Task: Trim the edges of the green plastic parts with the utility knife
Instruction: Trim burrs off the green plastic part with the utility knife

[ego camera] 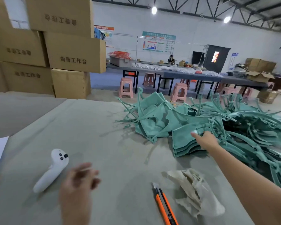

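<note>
Both my hands were out over the grey table (104, 127). My right hand (205, 141) lay on a small stack of green plastic parts (183, 143) right of centre, thumb stretched out. Its fingers were hidden, so I could not tell whether it gripped. My left hand (81, 177), blurred at lower left of centre, hung loosely curled and held nothing. The utility knife (165, 207) lay untouched at the bottom edge, just beside a crumpled cloth (195, 192). A white controller (52, 169) lay left of my left hand. A larger heap of green parts (225, 120) spread across the right side, and cardboard boxes (71, 52) stood at upper left.
</note>
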